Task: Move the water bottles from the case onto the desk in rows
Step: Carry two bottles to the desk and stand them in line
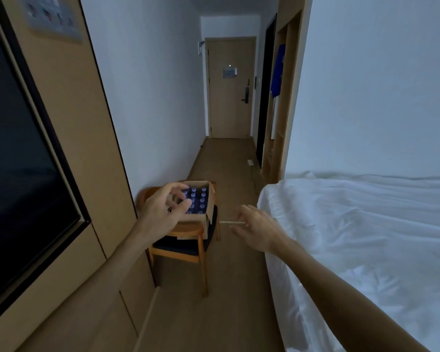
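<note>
Cardboard, brown and open at the top, made up the case [205, 199], which sat on the seat of a wooden chair [188, 240] standing against the left wall of a narrow room. Inside the case we could make out the water bottles [196, 199], upright and packed in rows, only their bluish caps showing. No desk was in view, and no bottle had left the case.

Our left hand [163, 212] was stretched toward the near left corner of the case, its fingers apart and loosely curved, holding nothing; we could not tell whether it touched the cardboard or was merely in front of it. Our right hand [257, 227] reached forward to the right of the chair, well clear of the case, fingers spread and relaxed, also holding nothing. The picture was blurred around both hands.

A white bed [366, 237] filled the right side, a dark screen [23, 161] hung on the left wall panel, and a closed door [230, 87] ended the hallway ahead.

We judged the step in hand to be the first reach for a bottle. To do it well, we would have come straight down over one cap near the case's front edge, gripped the neck firmly, and lifted it straight up so neighbouring bottles and the cardboard flaps were not dragged. Since the case rested on a chair seat, the other hand could have steadied its rim.
</note>
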A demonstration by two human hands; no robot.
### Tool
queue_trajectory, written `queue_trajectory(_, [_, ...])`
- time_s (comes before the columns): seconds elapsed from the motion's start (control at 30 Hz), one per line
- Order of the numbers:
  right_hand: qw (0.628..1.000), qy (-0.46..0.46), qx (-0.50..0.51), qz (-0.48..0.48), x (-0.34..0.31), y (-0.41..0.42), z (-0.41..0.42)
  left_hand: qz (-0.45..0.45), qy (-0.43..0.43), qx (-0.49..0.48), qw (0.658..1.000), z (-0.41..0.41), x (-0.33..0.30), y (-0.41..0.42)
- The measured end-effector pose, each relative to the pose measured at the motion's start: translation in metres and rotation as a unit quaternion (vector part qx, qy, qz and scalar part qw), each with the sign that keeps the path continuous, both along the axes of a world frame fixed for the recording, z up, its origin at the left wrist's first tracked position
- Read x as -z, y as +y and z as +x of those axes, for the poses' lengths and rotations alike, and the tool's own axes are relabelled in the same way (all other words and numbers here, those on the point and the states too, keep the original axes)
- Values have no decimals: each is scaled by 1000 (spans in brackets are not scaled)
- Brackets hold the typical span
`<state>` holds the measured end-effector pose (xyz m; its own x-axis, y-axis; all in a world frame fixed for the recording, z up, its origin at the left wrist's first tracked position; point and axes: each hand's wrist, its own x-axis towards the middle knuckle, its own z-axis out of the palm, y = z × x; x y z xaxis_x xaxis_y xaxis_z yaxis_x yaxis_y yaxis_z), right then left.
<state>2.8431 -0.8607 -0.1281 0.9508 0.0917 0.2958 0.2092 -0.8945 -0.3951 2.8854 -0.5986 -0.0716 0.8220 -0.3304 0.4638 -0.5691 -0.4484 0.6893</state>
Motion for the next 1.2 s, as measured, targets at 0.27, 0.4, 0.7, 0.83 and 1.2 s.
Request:
queue_trajectory(0.27, [1000, -9, 8, -13, 18, -39, 172, 15, 10, -11, 1000, 168, 15, -44])
queue_trajectory(0.4, [1000, 2, 17, 0, 19, -57, 256, 28, 26, -2, 999, 255, 10, -63])
queue_trajectory(0.7, [998, 52, 29, 20, 37, -99, 410, 30, 52, 13, 998, 424, 26, -111])
queue_trajectory(0.83, [996, 85, 4, 25, 48, -120, 474, 37, 75, 5, 996, 486, 50, -135])
queue_trajectory(1.2, [978, 187, -84, 37, 82, -187, 680, 25, 192, -89, 977, 645, 108, -199])
